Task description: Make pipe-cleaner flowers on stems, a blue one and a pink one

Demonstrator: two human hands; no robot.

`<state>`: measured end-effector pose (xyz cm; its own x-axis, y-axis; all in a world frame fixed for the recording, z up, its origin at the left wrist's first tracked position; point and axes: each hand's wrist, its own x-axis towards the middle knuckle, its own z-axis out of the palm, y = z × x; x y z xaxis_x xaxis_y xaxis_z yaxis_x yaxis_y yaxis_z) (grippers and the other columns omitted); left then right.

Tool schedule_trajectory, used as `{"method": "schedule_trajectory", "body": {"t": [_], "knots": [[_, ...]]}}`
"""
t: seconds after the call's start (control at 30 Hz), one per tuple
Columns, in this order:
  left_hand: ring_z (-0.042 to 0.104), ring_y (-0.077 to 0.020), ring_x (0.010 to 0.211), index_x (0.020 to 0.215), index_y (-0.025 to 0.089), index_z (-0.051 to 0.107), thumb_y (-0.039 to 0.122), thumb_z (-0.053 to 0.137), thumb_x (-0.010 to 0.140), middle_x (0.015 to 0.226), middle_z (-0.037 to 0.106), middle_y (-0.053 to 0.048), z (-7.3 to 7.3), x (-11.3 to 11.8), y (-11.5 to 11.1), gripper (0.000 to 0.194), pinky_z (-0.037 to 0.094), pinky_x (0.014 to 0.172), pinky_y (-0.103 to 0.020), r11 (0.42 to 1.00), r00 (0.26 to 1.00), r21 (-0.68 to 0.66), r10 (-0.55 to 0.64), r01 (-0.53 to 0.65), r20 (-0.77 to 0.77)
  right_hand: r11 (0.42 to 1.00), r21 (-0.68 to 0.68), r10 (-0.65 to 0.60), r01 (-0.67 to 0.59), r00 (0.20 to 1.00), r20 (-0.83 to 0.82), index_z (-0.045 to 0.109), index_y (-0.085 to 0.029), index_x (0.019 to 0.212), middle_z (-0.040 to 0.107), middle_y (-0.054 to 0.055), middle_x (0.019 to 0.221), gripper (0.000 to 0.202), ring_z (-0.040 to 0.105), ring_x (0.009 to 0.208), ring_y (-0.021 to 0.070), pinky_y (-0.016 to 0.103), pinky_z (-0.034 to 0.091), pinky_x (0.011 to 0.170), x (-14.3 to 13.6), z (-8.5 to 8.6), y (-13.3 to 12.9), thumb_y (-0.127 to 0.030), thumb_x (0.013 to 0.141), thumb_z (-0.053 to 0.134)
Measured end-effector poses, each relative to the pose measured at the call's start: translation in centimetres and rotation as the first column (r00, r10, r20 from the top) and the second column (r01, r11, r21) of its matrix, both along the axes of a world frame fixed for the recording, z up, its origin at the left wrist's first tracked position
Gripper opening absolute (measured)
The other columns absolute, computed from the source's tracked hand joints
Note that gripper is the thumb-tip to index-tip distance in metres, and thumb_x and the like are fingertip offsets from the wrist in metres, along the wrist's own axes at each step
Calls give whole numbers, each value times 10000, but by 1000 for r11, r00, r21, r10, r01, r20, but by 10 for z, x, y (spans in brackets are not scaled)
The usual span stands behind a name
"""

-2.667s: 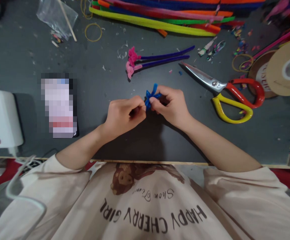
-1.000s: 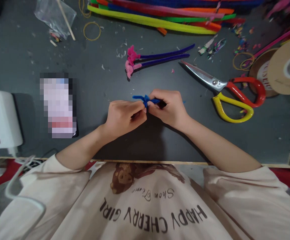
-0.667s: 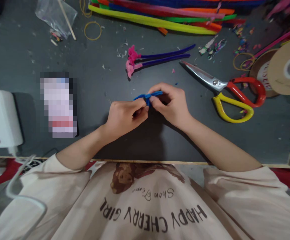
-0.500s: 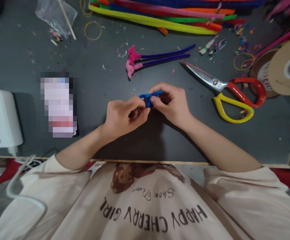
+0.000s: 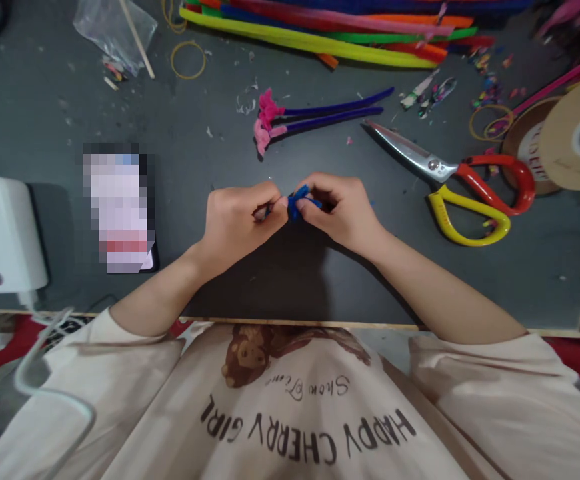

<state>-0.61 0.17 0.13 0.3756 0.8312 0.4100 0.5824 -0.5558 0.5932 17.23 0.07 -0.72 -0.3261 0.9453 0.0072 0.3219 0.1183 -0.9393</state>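
Note:
Between my two hands is a small bent piece of blue pipe cleaner (image 5: 296, 204), partly hidden by the fingers. My left hand (image 5: 244, 217) pinches its left side with thumb and forefinger. From the other side my right hand (image 5: 337, 208) grips it, thumb in front and fingers curled behind. Just beyond the hands lie two pipe-cleaner flowers, one with a hot pink head (image 5: 269, 109) and one with a light pink head (image 5: 263, 137), both on dark purple stems. Scissors (image 5: 435, 165) with one red and one yellow handle rest to the right of my right hand.
Colourful pipe cleaners (image 5: 315, 43) lie in a bundle along the back. A phone (image 5: 153, 257) and a white power bank (image 5: 5, 233) with a cable are on the left. Ribbon spools (image 5: 555, 140) stand at right. A plastic bag (image 5: 105, 30) and rubber band (image 5: 188, 60) lie back left.
The blue pipe cleaner has been turned and bent between my fingers, its loops now bunched closer together. My left hand has shifted slightly up and left. Other things stay in place.

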Motion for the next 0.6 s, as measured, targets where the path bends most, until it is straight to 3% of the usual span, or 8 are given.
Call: {"method": "schedule_trajectory", "body": {"t": [0.17,0.33,0.47,0.6], "knots": [[224,-34,421,505,171,374,173,512,796,435,266,75,2,1,1,322,216,436,-217,986,997,-156,-41,52,72,1000,15,4,-4,1000,3,489,-203,686,402,-68,553,63,324,513,61,238,276,520,0,1,0,-175,737,513],[268,-30,419,499,164,404,178,495,820,435,340,70,1,3,1,334,244,441,-213,952,987,-298,-19,66,159,999,42,6,-7,1000,11,433,-211,658,384,-68,545,112,325,514,63,238,275,524,1,0,0,-177,731,511],[302,-25,415,506,158,429,200,503,844,440,392,67,4,3,-1,348,256,445,-203,948,987,-301,-59,103,151,998,55,16,-16,1000,4,434,-214,663,374,-71,539,96,314,505,64,242,260,513,1,0,-1,-189,724,504],[300,-23,393,505,160,412,182,523,822,429,374,69,3,5,-6,337,226,418,-195,970,991,-220,-83,103,101,997,71,42,-42,999,8,420,-218,665,352,-75,544,99,299,517,64,242,252,516,1,-1,-1,-190,721,497]]}}
